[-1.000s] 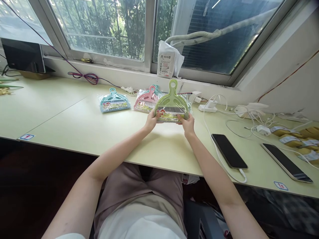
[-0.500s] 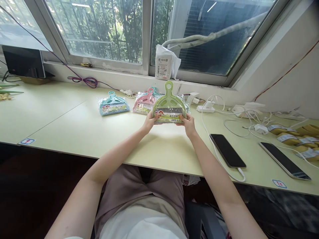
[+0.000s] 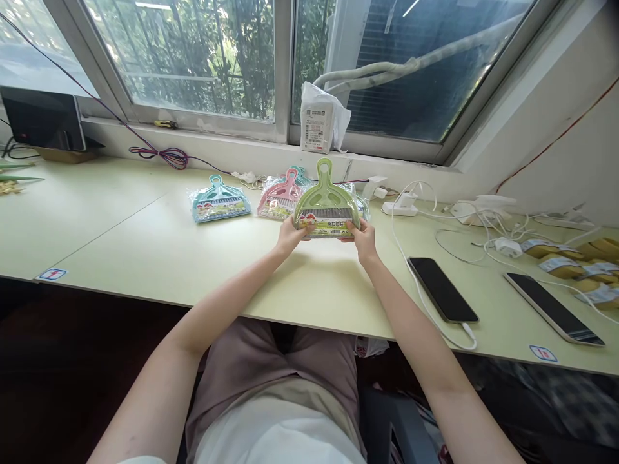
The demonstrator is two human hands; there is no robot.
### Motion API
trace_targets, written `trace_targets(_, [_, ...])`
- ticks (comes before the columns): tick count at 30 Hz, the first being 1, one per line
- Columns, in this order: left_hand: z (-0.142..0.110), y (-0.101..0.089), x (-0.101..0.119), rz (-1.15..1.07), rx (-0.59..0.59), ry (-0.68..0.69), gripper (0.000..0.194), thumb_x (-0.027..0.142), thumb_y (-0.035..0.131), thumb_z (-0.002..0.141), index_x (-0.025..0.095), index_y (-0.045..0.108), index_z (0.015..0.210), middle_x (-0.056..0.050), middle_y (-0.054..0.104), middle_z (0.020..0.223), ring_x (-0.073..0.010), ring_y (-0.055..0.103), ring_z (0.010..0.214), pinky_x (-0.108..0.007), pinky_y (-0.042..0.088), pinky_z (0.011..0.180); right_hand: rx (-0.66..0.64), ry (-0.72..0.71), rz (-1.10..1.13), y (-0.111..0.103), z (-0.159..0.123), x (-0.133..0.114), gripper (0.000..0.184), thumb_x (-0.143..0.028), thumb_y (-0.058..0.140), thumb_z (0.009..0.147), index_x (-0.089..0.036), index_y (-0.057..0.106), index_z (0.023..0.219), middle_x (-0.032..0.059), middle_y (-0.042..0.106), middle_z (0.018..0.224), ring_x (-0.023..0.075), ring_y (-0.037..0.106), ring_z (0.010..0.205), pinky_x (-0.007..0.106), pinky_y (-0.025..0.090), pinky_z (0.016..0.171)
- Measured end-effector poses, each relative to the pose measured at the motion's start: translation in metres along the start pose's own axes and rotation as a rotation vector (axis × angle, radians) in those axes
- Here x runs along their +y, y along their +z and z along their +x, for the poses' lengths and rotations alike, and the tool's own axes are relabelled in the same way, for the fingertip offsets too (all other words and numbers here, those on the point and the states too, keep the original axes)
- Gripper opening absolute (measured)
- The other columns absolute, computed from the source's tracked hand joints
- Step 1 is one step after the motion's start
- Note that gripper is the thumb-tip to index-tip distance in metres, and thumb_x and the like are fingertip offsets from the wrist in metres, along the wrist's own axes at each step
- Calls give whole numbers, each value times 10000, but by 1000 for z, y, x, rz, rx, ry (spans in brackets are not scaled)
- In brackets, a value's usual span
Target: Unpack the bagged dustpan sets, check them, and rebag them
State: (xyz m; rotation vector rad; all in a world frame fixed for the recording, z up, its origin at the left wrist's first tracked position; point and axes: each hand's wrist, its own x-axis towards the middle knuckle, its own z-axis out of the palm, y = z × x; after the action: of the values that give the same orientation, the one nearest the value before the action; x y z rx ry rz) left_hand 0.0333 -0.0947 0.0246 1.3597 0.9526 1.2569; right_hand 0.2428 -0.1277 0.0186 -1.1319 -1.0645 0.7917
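Both hands' fingers [image 3: 306, 230] clamped on green dustpan set [image 3: 326, 194]; pink set [image 3: 283, 193] behind, partly hidden.

You have open tabletop [image 3: 145, 258] left of your forearms. Back edge blocked: blue dustpan set [image 3: 221, 201], pink one [image 3: 281, 195] close behind the green. Right side hemmed by charging phone [image 3: 443, 290], white cable [image 3: 411, 274].

Green dustpan [image 3: 325, 193] smooth plastic; wrapper [image 3: 220, 209] clear, glossy; tabletop [image 3: 232, 258] smooth.
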Motion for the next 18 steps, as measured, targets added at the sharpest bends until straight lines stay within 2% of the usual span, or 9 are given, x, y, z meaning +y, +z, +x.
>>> trace_targets(2, [2, -1, 1, 91, 67, 52, 468, 307, 859, 572, 159, 608, 938, -46, 673, 864, -196, 659, 762, -351, 619, 633, 3, 5, -5, 1, 1, 1, 353, -501, 747, 721, -202, 663, 890, 19, 684, 879, 177, 706, 675, 328, 647, 579])
trace_targets(4, [6, -4, 2, 133, 87, 93, 421, 307, 845, 591, 163, 629, 921, -32, 663, 819, -184, 645, 717, -334, 608, 606, 8, 8, 3, 2, 2, 2, 353, -506, 740, 733, -203, 659, 896, 21, 693, 890, 177, 712, 677, 325, 647, 572])
trace_targets(9, [15, -9, 2, 119, -15, 124, 262, 287, 753, 708, 171, 634, 910, -24, 677, 809, -205, 668, 808, -340, 608, 706, 22, 15, 33, 1, 3, 2, 361, -493, 750, 732, -194, 655, 910, 33, 710, 893, 181, 716, 669, 334, 652, 568])
trace_targets(14, [12, -5, -2, 32, -19, 42, 261, 245, 693, 764, 168, 568, 980, -55, 679, 924, -205, 687, 782, -372, 624, 649, 27, 34, 35, 0, 2, 2, 339, -451, 769, 713, -188, 659, 895, 32, 714, 878, 181, 712, 636, 324, 646, 533])
trace_targets(18, [7, -7, 1, 8, -12, -4, 253, 212, 667, 775, 160, 557, 997, -73, 670, 945, -207, 685, 703, -464, 626, 653, 8, 47, 28, 2, -1, 1, 354, -474, 775, 708, -191, 667, 893, 31, 719, 879, 179, 712, 607, 301, 628, 508])
